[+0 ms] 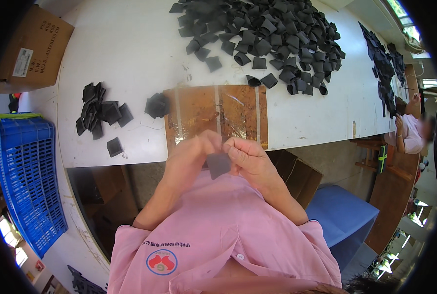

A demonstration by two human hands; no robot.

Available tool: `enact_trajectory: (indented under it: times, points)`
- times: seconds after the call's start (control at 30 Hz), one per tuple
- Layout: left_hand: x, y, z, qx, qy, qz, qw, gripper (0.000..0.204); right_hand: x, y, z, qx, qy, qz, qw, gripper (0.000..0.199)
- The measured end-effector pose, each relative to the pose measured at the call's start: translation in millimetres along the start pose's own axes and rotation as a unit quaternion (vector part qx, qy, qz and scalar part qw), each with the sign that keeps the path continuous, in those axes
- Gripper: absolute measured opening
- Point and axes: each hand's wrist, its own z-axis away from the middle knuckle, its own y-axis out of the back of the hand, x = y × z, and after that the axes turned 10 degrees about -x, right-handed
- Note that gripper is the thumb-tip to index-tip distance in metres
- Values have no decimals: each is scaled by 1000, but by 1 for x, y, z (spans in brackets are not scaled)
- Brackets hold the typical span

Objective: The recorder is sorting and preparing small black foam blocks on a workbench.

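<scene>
Close to my body, just past the table's front edge, a small square dark grey fabric piece point(219, 166) hangs from my fingers. My left hand point(191, 152) is closed at its top corner, fingers bent inward. My right hand point(250, 158) pinches the same piece between thumb and forefinger. Beyond them lies a brown tape-covered board point(197, 105). A small bunch of black pieces point(157, 105) touches the board's left edge. Further left sits a loose heap of flat black pieces point(96, 109), with a single black square point(114, 146) nearer me.
A large pile of black fabric loops point(277, 41) covers the far table. At left stand a cardboard box point(37, 46) and a blue plastic crate point(29, 171). A blue seat point(343, 213) and an open carton point(294, 176) are right, below the tabletop. Another person point(407, 132) sits far right.
</scene>
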Motion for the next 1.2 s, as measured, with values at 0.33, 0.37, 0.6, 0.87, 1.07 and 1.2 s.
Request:
enact_trajectory:
  times: [0.33, 0.37, 0.6, 0.87, 1.07, 1.2]
  points:
    - [12, 3, 12, 9, 22, -435, 900, 13, 5, 5, -5, 27, 52, 249, 967, 16]
    - [9, 2, 12, 15, 20, -438, 898, 13, 6, 8, -4, 19, 53, 249, 967, 16]
    - [14, 71, 3, 360, -155, -612, 686, 12, -73, 55, -20, 219, 234, 176, 931, 21]
    - [33, 132, -24, 487, 61, -629, 603, 41, -3, 35, -21, 197, 61, 182, 961, 18]
    - [47, 143, -28, 468, 107, -590, 650, 35, 9, 14, -29, 135, 9, 180, 974, 13]
    - [57, 136, -40, 454, 196, -591, 637, 37, 13, 11, -30, 100, 16, 198, 975, 14]
